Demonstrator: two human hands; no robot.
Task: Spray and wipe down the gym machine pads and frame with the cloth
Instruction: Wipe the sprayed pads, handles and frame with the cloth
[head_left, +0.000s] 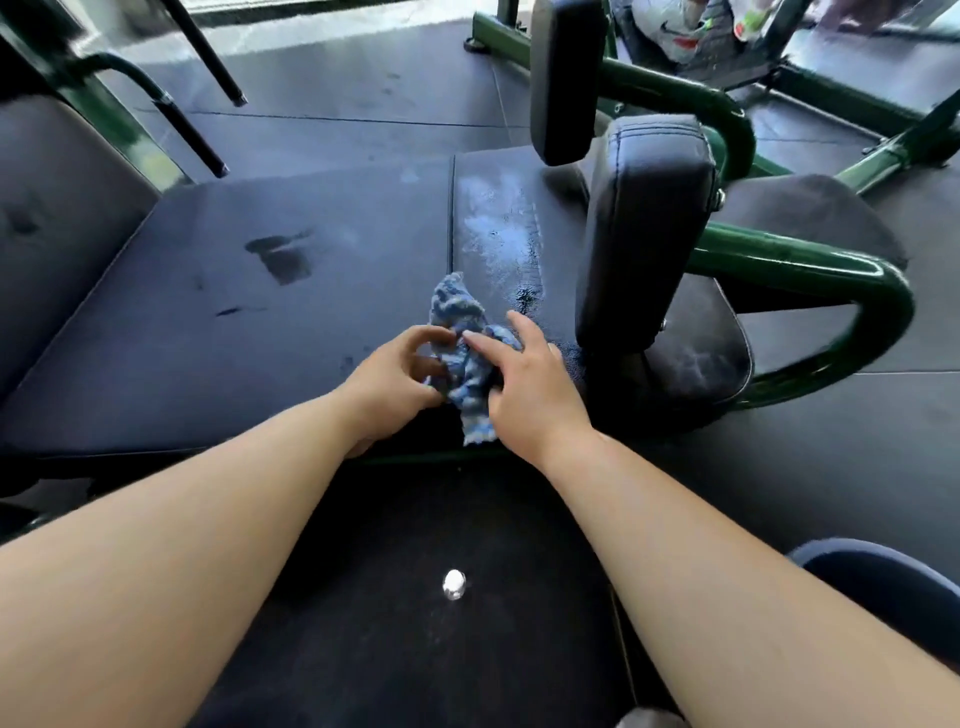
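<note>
A crumpled blue cloth (465, 358) sits between both hands above the near edge of the black seat pad (260, 291). My left hand (395, 382) pinches its left side with curled fingers. My right hand (530, 384) holds its right side, with the index finger laid across it. A narrower black pad section (498, 234) just beyond the cloth shines with wet spray. An upright black pad (649, 234) stands to the right on the green frame (810, 265). No spray bottle is in view.
A second upright pad (563, 78) rises at the back on a green tube. A backrest pad (57, 218) lies at the left. Black handle bars (202, 57) hang at the upper left. Bags (670, 31) sit on the floor at the far right. A small white object (453, 583) lies on the dark floor mat below my arms.
</note>
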